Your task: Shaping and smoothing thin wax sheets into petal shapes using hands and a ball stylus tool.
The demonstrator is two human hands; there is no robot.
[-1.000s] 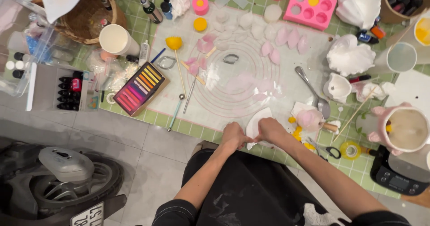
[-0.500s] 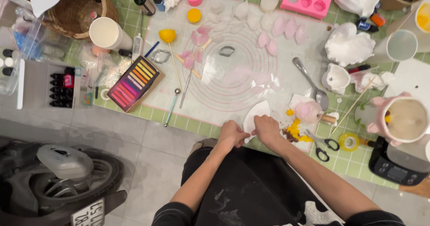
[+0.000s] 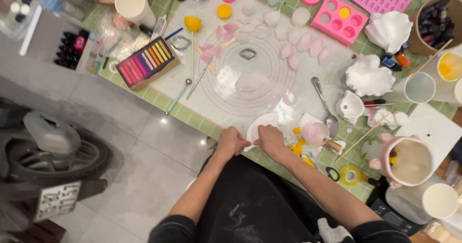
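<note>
Table (image 3: 144, 96): green tiled top, crowded with craft things, running across the upper and right part of the head view.
Mat (image 3: 250, 79): pale translucent sheet with pink rings, flat on the table, strewn with pink and white petal shapes.
Scooter (image 3: 48, 151): dark, on the grey floor at the left, well apart from the hands.
Pink mug (image 3: 406, 161): with ear-like bumps, near the table's right edge, pale liquid inside.
Pink mould (image 3: 339, 19): tray with round cavities, beyond the mat, 1 cavity filled yellow.
Pastel box (image 3: 147, 62): open set of coloured sticks in rows, left of the mat.
White paper cup (image 3: 132, 4): upright, far left of the table.
White plate (image 3: 262, 127): small, at the near edge of the table, just past the mat; both hands meet on its near rim.
Left hand (image 3: 232, 142): fingers curled and closed on the plate's left near edge.
Right hand (image 3: 270, 141): fingers bent, pinching the plate's near edge, almost touching the left hand.
Pink ball tool (image 3: 315, 133): rounded pink piece just right of the right hand, beside yellow scraps.
Spoon (image 3: 325, 105): metal, lying on the mat's right side.
Tape roll (image 3: 350, 175): small yellow ring near the right forearm.
</note>
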